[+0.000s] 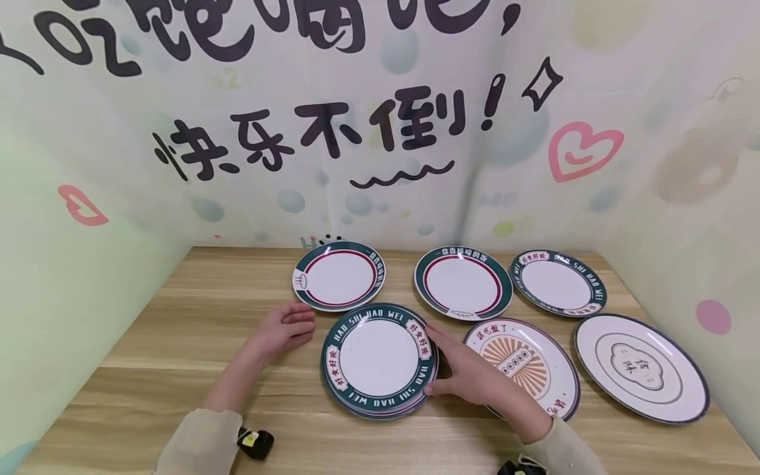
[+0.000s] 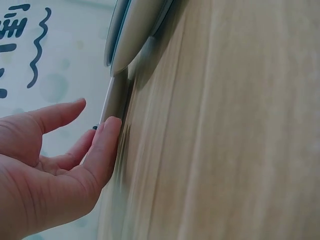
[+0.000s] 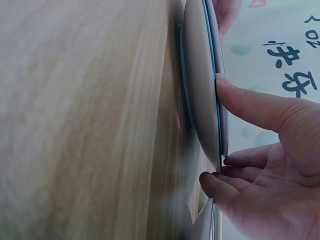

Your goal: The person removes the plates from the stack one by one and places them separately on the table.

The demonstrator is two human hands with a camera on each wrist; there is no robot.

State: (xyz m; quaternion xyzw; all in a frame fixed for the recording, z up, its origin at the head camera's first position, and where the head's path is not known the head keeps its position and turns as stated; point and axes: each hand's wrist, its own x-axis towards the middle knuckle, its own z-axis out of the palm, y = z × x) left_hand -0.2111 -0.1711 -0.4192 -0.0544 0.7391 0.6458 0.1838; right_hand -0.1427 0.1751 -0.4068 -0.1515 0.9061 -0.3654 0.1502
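A small stack of round plates (image 1: 379,359) lies at the front middle of the table, the top one white with a dark green lettered rim. My right hand (image 1: 469,369) holds the stack's right edge. In the right wrist view, its thumb presses the rim of the plates (image 3: 202,75) and its fingertips touch the rim lower down. To the left of the stack, my left hand (image 1: 284,335) holds nothing, its fingers loosely bent and apart from the stack. Beyond that hand's fingertips lies a green-rimmed plate with a red ring (image 1: 340,274).
Another red-ringed plate (image 1: 463,284) and a green lettered plate (image 1: 558,284) lie along the back. A plate with orange rays (image 1: 564,389) is right beside my right hand, partly behind it. A large white plate (image 1: 677,382) lies farthest right on the wooden table (image 1: 148,343). A printed cloth (image 1: 255,211) hangs behind.
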